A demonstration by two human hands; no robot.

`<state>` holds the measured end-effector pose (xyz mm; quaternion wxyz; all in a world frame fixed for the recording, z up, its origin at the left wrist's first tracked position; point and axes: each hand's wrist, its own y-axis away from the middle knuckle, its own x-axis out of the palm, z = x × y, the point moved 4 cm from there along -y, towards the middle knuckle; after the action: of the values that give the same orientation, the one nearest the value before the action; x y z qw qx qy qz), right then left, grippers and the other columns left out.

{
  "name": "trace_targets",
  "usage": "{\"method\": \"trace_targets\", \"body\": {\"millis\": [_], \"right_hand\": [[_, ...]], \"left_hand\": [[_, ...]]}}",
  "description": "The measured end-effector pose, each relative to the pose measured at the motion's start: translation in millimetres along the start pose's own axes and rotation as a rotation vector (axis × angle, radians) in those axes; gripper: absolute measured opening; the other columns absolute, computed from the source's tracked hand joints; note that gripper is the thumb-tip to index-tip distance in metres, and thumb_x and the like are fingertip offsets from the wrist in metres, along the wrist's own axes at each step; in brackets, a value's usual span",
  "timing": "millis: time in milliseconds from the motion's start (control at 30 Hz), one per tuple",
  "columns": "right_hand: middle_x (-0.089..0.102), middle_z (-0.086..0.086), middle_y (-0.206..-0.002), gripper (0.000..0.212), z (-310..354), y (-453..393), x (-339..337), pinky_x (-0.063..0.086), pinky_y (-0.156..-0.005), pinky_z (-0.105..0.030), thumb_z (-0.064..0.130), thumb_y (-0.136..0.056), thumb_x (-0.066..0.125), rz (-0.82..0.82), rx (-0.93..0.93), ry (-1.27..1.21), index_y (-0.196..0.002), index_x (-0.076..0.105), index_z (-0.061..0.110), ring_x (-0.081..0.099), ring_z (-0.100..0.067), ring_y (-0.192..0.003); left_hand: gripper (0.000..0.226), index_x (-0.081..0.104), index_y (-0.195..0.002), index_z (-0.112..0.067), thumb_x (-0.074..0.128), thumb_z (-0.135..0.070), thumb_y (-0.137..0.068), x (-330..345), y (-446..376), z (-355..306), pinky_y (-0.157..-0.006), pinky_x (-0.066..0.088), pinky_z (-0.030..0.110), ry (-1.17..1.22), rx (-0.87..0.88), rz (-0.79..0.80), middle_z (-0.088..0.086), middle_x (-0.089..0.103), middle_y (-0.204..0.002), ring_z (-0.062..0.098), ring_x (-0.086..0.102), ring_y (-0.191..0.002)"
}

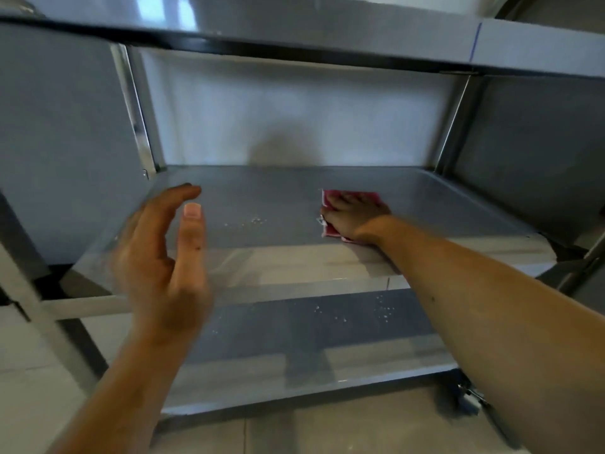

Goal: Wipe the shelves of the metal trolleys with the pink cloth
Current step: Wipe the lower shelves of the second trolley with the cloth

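Pink cloth, one piece only, lies flat on the middle shelf of a metal trolley, toward its right half and back from the front lip. The right hand lies on top of it, palm down, fingers straight and pressing the cloth to the steel; cloth shows past the fingertips and under the wrist. The left hand is in the air at the left front of the same shelf, touching nothing, fingers loosely extended together and thumb raised apart from them. Two bare forearms reach in from the bottom edge.

Three shelves can be counted on this trolley: the top shelf seen from its front edge, the middle one, and the bottom shelf. Small white droplets or specks sit in three groups: one on the middle shelf between the two hands, two on the bottom shelf near its right part. Two upright posts show at the back corners. One caster is visible under the bottom right corner, on a pale tiled floor. A white wall stands behind.
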<state>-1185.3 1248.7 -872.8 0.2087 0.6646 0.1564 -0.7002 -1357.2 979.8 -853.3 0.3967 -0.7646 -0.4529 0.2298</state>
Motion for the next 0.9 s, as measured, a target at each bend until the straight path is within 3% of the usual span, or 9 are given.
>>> {"method": "trace_targets", "body": {"millis": [133,300,400,500,633,767,900], "right_hand": [[-0.003,0.005,-0.172,0.074,69,-9,6,0.003,-0.125,-0.054,0.071,-0.097,0.015,0.017,-0.09,-0.021,-0.162,0.002,0.039,0.0,-0.027,-0.158],[-0.006,0.006,-0.172,0.075,151,3,12,-0.006,-0.125,-0.052,0.074,-0.097,0.015,0.059,-0.207,-0.043,-0.162,-0.001,0.039,-0.006,-0.027,-0.158],[-0.007,0.006,-0.172,0.074,191,17,13,-0.009,-0.124,-0.052,0.074,-0.098,0.014,0.073,-0.288,-0.064,-0.162,-0.001,0.039,-0.008,-0.028,-0.158],[-0.007,0.007,-0.172,0.073,223,34,13,-0.009,-0.124,-0.052,0.073,-0.098,0.016,0.091,-0.345,-0.072,-0.162,0.002,0.04,-0.008,-0.029,-0.157],[-0.007,0.0,-0.172,0.072,257,63,14,-0.011,-0.121,-0.052,0.067,-0.102,0.017,0.097,-0.451,-0.105,-0.164,0.001,0.033,-0.01,-0.032,-0.157],[-0.008,-0.006,-0.172,0.076,286,86,16,-0.01,-0.121,-0.059,0.062,-0.104,0.026,0.122,-0.539,-0.049,-0.164,-0.006,0.028,-0.01,-0.039,-0.156],[-0.001,-0.008,-0.172,0.094,296,104,20,-0.001,-0.122,-0.062,0.062,-0.097,0.051,0.079,-0.626,0.008,-0.163,-0.006,0.027,-0.003,-0.04,-0.156]], "left_hand": [[0.041,0.068,-0.113,-0.013,0.041,-0.043,-0.107,-42,-22,13,-0.07,0.041,0.027,-0.095,0.029,-0.142,0.001,0.061,-0.088,0.01,0.055,-0.078],[0.039,0.068,-0.113,-0.019,0.043,-0.047,-0.105,-68,-32,18,-0.074,0.05,0.045,-0.136,-0.011,-0.225,0.0,0.065,-0.092,0.03,0.063,-0.087],[0.034,0.067,-0.114,-0.019,0.044,-0.042,-0.105,-72,-32,14,-0.071,0.049,0.034,-0.138,0.005,-0.227,-0.003,0.067,-0.093,0.017,0.063,-0.084],[0.022,0.065,-0.107,-0.028,0.045,-0.037,-0.106,-74,-35,12,-0.069,0.046,0.024,-0.112,0.018,-0.234,-0.022,0.062,-0.086,-0.001,0.059,-0.08],[0.022,0.063,-0.096,-0.045,0.043,-0.047,-0.105,-75,-42,14,-0.07,0.055,0.033,-0.079,-0.013,-0.223,-0.03,0.066,-0.084,0.0,0.065,-0.083],[0.033,0.066,-0.104,-0.032,0.042,-0.054,-0.103,-76,-44,17,-0.08,0.059,0.04,-0.096,-0.019,-0.22,-0.027,0.069,-0.091,0.009,0.07,-0.094],[0.039,0.068,-0.106,-0.025,0.043,-0.055,-0.102,-78,-41,18,-0.084,0.058,0.046,-0.071,-0.034,-0.221,-0.017,0.072,-0.095,0.012,0.071,-0.097]]}}
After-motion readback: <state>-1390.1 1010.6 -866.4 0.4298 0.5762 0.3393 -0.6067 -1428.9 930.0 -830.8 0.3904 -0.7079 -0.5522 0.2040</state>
